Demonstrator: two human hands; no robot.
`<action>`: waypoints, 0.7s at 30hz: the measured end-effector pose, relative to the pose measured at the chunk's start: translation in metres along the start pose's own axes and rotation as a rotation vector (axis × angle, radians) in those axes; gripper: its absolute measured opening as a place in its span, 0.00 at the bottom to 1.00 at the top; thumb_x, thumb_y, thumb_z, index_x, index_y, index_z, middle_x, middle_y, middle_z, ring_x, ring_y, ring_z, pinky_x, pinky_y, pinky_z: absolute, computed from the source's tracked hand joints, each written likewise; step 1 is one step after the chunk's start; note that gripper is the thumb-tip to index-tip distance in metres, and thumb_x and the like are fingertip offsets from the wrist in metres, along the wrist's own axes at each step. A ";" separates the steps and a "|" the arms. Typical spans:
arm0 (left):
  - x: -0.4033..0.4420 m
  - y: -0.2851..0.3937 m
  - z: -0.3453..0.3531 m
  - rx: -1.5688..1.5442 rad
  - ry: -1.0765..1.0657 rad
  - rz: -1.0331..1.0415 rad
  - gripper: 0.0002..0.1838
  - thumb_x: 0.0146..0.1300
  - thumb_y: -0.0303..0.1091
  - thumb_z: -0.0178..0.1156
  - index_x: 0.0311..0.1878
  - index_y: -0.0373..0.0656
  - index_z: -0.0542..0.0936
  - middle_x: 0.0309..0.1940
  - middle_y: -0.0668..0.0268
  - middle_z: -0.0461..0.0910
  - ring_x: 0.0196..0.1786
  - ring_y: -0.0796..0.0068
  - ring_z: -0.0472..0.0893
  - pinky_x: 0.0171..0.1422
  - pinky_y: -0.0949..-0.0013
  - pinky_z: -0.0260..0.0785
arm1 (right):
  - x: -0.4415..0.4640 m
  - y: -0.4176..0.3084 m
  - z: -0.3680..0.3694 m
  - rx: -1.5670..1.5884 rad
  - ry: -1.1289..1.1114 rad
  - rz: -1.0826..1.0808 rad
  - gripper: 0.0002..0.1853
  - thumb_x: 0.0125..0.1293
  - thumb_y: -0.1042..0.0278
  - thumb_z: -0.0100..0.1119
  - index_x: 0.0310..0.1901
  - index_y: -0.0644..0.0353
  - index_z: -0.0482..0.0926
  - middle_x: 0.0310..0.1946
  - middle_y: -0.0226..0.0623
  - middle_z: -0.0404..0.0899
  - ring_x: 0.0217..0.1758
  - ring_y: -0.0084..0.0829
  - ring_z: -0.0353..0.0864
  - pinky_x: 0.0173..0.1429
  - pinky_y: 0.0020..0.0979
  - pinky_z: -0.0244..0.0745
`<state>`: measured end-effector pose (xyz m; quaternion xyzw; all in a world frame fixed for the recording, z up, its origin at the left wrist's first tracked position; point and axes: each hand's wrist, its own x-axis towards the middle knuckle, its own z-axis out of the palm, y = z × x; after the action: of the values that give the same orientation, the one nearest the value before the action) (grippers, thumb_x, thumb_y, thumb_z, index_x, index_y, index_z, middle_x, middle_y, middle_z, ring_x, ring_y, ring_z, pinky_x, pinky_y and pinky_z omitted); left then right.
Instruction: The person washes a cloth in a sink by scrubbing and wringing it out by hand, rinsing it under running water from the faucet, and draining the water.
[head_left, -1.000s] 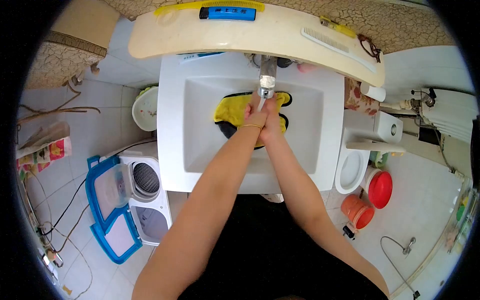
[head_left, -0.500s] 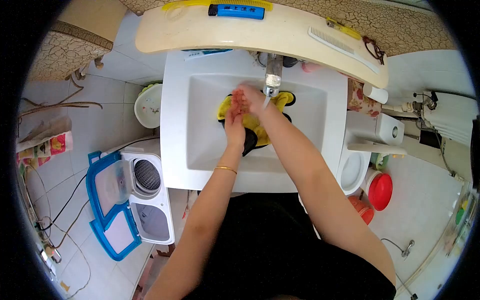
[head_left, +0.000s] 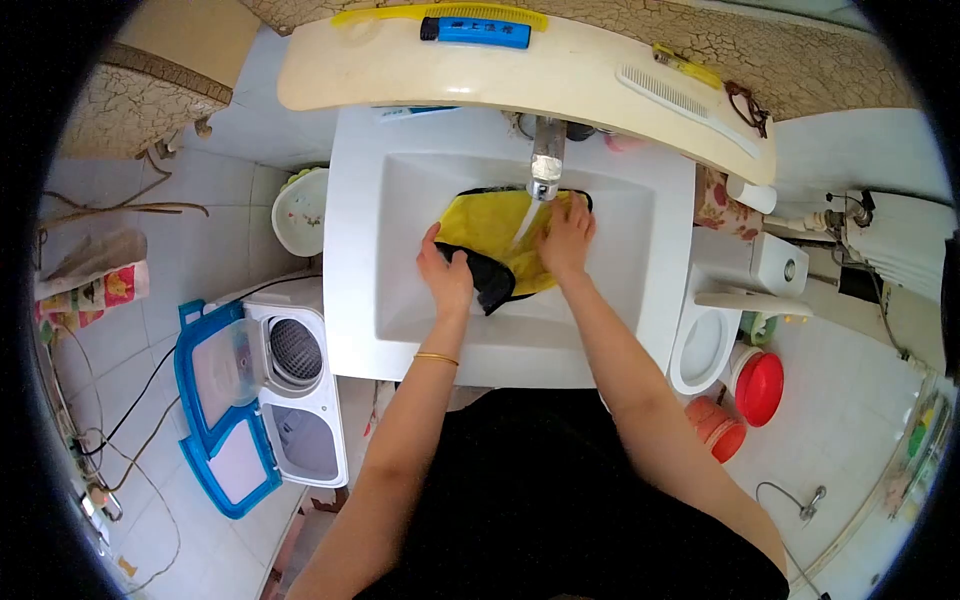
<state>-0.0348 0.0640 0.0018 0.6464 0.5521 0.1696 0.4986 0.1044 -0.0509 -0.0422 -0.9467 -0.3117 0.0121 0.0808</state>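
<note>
Now apart rather than together, the left hand (head_left: 447, 283) grips the yellow cloth (head_left: 490, 222) by its dark edge and the right hand (head_left: 567, 242) presses open-fingered beside the faucet (head_left: 546, 160), apparently keeping it spread beneath the stream.

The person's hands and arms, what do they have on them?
The left hand has a thin gold-coloured band around its wrist. The right hand has nothing on its wrist. No gloves, and no sleeves on the forearms. The clothing between the arms is plain black.
</note>
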 end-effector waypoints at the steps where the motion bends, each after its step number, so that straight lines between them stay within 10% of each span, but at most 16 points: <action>1: 0.003 0.001 0.004 -0.042 -0.053 -0.085 0.31 0.57 0.25 0.54 0.67 0.47 0.68 0.58 0.52 0.67 0.60 0.57 0.67 0.68 0.58 0.58 | -0.008 0.006 0.012 0.003 -0.079 0.003 0.34 0.61 0.60 0.59 0.69 0.55 0.62 0.71 0.55 0.55 0.76 0.51 0.52 0.77 0.52 0.44; 7: 0.026 -0.027 0.021 -0.211 -0.231 -0.217 0.34 0.59 0.28 0.53 0.71 0.53 0.64 0.62 0.53 0.64 0.61 0.58 0.68 0.67 0.60 0.60 | -0.018 -0.005 0.013 0.115 -0.454 -0.600 0.36 0.61 0.56 0.59 0.71 0.52 0.61 0.75 0.40 0.53 0.79 0.41 0.47 0.80 0.48 0.37; 11: 0.015 -0.019 0.002 -0.240 -0.234 -0.297 0.33 0.62 0.28 0.51 0.73 0.55 0.62 0.64 0.54 0.62 0.63 0.58 0.67 0.69 0.61 0.59 | -0.008 0.016 0.037 -0.063 -0.128 -0.324 0.38 0.60 0.53 0.60 0.72 0.50 0.60 0.75 0.37 0.53 0.79 0.39 0.47 0.80 0.49 0.38; 17: 0.007 -0.034 0.003 -0.516 -0.308 -0.366 0.33 0.64 0.30 0.49 0.74 0.56 0.60 0.66 0.55 0.65 0.66 0.65 0.65 0.68 0.65 0.59 | -0.022 -0.002 0.002 0.139 -0.373 -0.534 0.38 0.61 0.48 0.60 0.71 0.51 0.62 0.74 0.45 0.52 0.79 0.43 0.47 0.80 0.52 0.34; 20: 0.005 -0.017 -0.012 -0.429 -0.281 -0.446 0.34 0.64 0.36 0.49 0.75 0.61 0.57 0.69 0.58 0.62 0.68 0.64 0.62 0.68 0.50 0.57 | -0.008 0.018 0.020 0.189 -0.264 -0.396 0.27 0.60 0.50 0.62 0.59 0.53 0.75 0.70 0.48 0.60 0.77 0.43 0.51 0.77 0.52 0.44; 21: -0.004 0.008 -0.018 -0.383 -0.316 -0.531 0.33 0.67 0.48 0.49 0.75 0.70 0.54 0.72 0.61 0.57 0.72 0.57 0.57 0.67 0.29 0.47 | -0.007 0.015 0.024 0.211 -0.201 -0.279 0.25 0.59 0.51 0.63 0.56 0.53 0.77 0.69 0.47 0.62 0.76 0.41 0.53 0.75 0.53 0.46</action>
<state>-0.0454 0.0701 0.0181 0.3934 0.5751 0.0326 0.7165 0.1058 -0.0631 -0.0683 -0.8745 -0.4436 0.1278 0.1489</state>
